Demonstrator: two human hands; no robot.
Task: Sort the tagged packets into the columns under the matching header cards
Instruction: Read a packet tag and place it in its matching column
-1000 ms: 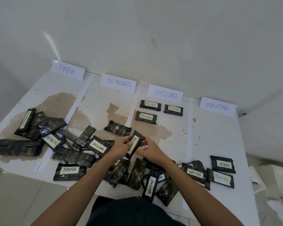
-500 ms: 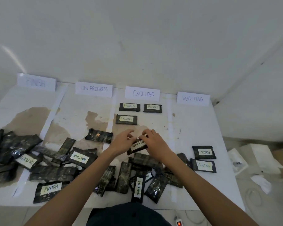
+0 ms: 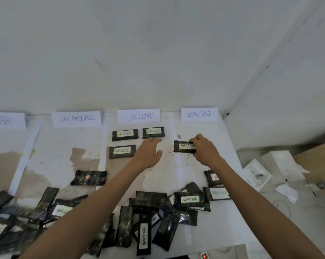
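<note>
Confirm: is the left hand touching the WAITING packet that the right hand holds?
Apart. The head view shows bare table between the open left hand and the WAITING packet; only the right hand grips it.

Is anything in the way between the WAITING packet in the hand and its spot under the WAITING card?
Nothing visible. The right hand holds the WAITING packet just below the WAITING card, and the table between them is bare, apart from a small stain off to the left.

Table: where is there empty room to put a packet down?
Bare spots: under the WAITING card around the held packet, under ON PROGRESS, and beside the third EXCLUDED packet. The near edge is crowded with the pile.
</note>
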